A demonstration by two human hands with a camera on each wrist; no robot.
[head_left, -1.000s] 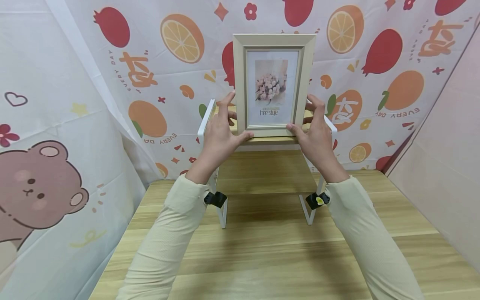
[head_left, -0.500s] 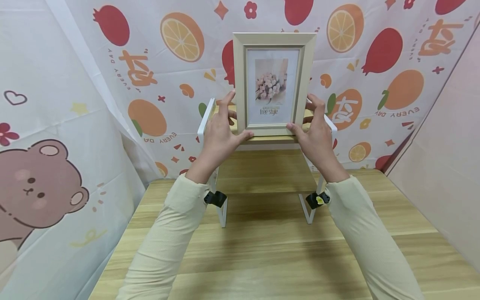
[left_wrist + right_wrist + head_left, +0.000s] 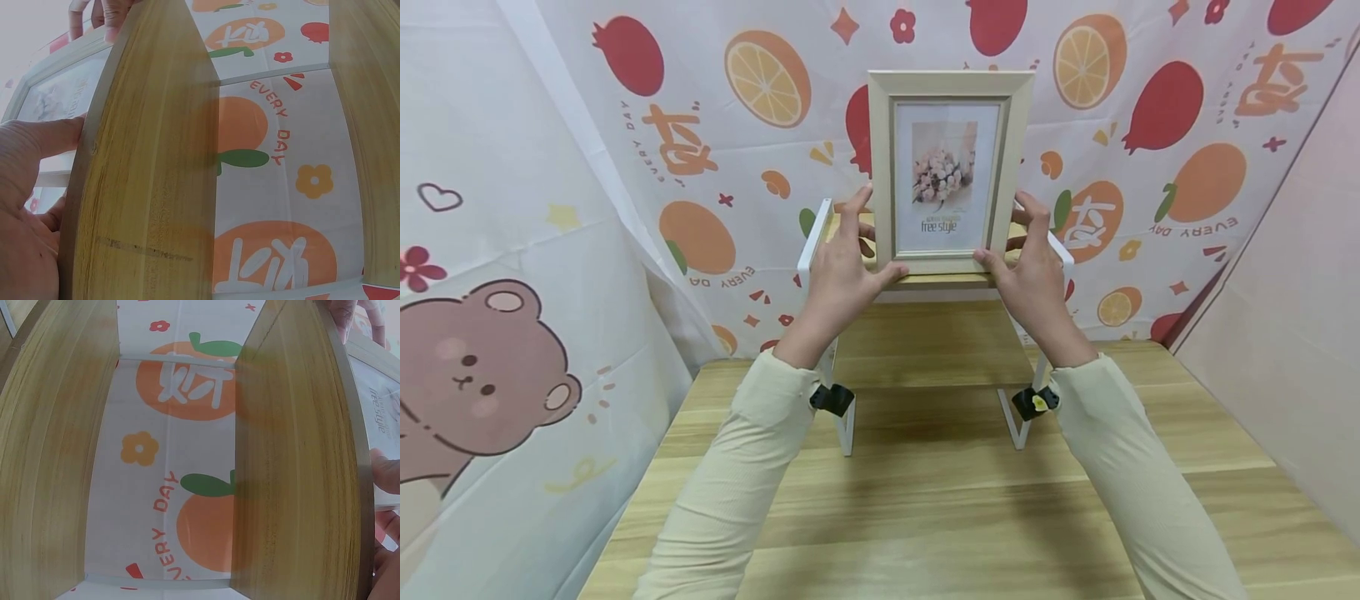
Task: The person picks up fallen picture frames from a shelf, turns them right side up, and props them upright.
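A cream picture frame point(image 3: 882, 167) stands upright on the top board point(image 3: 940, 284) of a small two-tier shelf, a flower print behind its glass. My left hand point(image 3: 841, 268) grips its lower left side, thumb on the bottom corner and fingers along the side edge. On the opposite side, my right hand point(image 3: 1034, 271) holds the lower right corner the same way. Both wrist views look from under the top board, where part of the picture frame point(image 3: 37, 73) shows past the board's front edge. The back of the frame is hidden.
The shelf has white metal side legs point(image 3: 847, 429) and a lower wooden board point(image 3: 932, 342). It stands on a wood-grain table point(image 3: 925, 508). A fruit-print curtain point(image 3: 820, 175) hangs close behind, with pale cloth panels on both sides.
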